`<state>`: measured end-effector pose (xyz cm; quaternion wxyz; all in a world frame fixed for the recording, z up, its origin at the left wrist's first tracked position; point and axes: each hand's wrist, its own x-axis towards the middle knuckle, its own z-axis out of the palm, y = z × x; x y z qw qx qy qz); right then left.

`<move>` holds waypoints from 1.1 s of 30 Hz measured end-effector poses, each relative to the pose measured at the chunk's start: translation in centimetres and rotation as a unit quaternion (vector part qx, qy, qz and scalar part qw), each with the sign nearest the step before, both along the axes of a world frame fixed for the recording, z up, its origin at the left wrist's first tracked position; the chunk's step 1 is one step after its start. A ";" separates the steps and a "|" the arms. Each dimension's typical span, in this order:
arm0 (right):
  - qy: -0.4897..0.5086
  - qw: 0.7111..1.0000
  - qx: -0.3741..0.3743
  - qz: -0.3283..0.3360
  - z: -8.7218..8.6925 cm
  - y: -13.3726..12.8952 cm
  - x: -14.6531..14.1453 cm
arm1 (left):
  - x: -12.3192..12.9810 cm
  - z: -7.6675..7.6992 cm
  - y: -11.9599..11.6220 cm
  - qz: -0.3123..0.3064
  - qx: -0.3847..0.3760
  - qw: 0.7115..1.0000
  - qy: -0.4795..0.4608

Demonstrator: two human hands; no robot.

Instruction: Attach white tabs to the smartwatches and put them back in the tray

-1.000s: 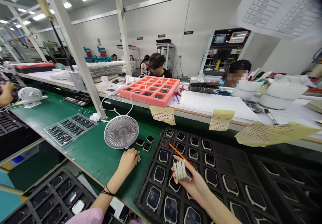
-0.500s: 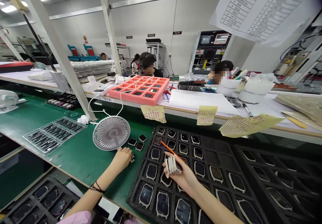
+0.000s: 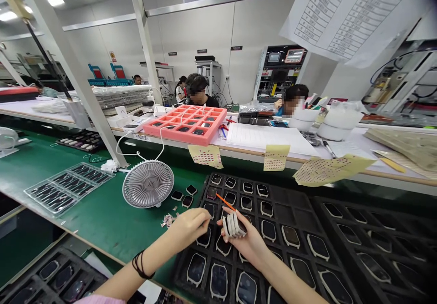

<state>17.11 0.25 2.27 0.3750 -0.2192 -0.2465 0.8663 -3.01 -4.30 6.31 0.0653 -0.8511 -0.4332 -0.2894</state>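
My right hand [image 3: 247, 238] is wrapped round a stack of several watch cases [image 3: 234, 225] and also has an orange stick [image 3: 225, 201] in it, above a black foam tray [image 3: 213, 245] of square watches. Just left of that stack, my left hand [image 3: 193, 224] is closed over the tray's left edge, fingertips pinched; whatever it may hold is too small to make out. Small pinkish scraps [image 3: 168, 220] lie on the green mat behind my left wrist. Three loose watches [image 3: 187, 201] rest between the fan and the tray.
A round grey fan [image 3: 148, 184] stands on the green mat [image 3: 112, 213], with a clear tray of parts [image 3: 70, 186] to its left. A pink foam tray [image 3: 186, 124] sits on the shelf. Another black tray [image 3: 372, 240] is at the right. People sit beyond the shelf.
My left hand has moved right from beside the fan to near the held stack, uncovering the pinkish scraps. My right hand keeps its hold. The view has shifted slightly.
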 end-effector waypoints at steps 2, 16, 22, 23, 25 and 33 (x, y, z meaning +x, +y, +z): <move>0.009 1.000 -0.001 -0.004 0.0 0.0 0.1 | 1.3 0.8 0.2 -0.038 0.000 0.999 0.023; 0.028 0.999 -0.018 0.005 0.7 -0.1 0.1 | 1.3 0.6 1.3 -0.151 -0.026 0.988 -0.009; 0.034 0.999 -0.019 0.014 0.6 0.0 0.3 | 1.1 0.5 1.7 -0.168 -0.028 0.985 -0.025; 0.034 0.999 -0.018 0.017 0.6 -0.1 0.3 | 1.1 0.5 1.7 -0.166 -0.029 0.985 -0.019; 0.031 0.999 -0.014 0.020 0.7 -0.2 0.4 | 1.1 0.5 1.7 -0.162 -0.035 0.986 -0.004; 0.005 0.999 0.009 0.033 0.6 -0.5 0.4 | 1.1 1.7 2.0 -0.201 -0.128 0.971 -0.002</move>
